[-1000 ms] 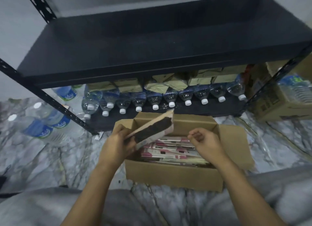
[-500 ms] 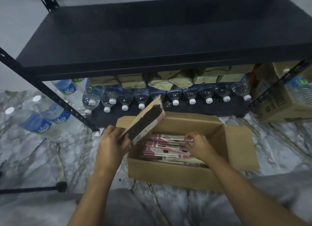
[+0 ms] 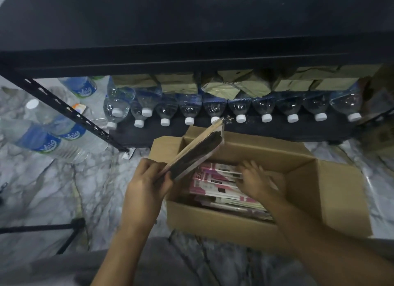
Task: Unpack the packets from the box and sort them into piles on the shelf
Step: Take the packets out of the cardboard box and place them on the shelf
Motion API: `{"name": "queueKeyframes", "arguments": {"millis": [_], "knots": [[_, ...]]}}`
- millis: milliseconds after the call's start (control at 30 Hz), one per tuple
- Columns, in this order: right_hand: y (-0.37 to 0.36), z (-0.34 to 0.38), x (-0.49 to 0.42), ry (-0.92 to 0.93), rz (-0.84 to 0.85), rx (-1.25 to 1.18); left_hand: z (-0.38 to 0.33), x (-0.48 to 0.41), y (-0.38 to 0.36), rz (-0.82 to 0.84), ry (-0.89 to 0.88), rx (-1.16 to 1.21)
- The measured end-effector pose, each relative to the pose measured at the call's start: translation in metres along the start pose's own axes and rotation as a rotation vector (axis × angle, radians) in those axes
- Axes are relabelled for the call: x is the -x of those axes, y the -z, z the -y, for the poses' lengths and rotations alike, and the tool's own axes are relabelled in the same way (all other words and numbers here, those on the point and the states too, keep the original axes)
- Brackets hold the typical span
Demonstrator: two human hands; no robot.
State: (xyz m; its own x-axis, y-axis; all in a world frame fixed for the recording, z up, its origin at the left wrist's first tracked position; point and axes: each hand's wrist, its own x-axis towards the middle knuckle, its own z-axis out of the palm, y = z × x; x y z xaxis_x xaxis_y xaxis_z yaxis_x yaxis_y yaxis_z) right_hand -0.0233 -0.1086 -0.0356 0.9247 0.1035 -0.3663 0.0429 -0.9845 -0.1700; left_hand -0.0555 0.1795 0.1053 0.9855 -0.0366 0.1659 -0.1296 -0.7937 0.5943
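Note:
An open cardboard box stands on the marble floor in front of a black metal shelf. Inside lie several pink and white packets in a loose stack. My left hand grips a small stack of packets, dark on the facing side, tilted up over the box's left edge. My right hand is down inside the box, its fingers spread on the top pink packet; the blur hides whether they grip it.
A row of water bottles lies on the lower shelf level with tan packages behind. More bottles lie on the floor left of the slanted shelf post. The box's right flap hangs open.
My right hand has gone from above the box down onto the pink packets. My left hand has tilted its packets up and shifted a little left. The camera has moved closer.

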Motion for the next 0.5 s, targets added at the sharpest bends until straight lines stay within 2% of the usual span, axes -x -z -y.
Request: {"name": "queueKeyframes", "arguments": {"millis": [300, 400, 500], "knots": [[0.0006, -0.0033, -0.0092, 0.085, -0.03, 0.181, 0.0026, -0.0002, -0.0045, 0.008, 0.002, -0.003], [0.003, -0.0034, -0.0096, 0.047, -0.032, 0.182, 0.0049, 0.0014, -0.0034, -0.008, -0.008, -0.011], [0.0055, -0.0059, -0.0019, 0.038, -0.11, 0.152, 0.0042, 0.0004, -0.0027, -0.033, 0.0, -0.005]]}}
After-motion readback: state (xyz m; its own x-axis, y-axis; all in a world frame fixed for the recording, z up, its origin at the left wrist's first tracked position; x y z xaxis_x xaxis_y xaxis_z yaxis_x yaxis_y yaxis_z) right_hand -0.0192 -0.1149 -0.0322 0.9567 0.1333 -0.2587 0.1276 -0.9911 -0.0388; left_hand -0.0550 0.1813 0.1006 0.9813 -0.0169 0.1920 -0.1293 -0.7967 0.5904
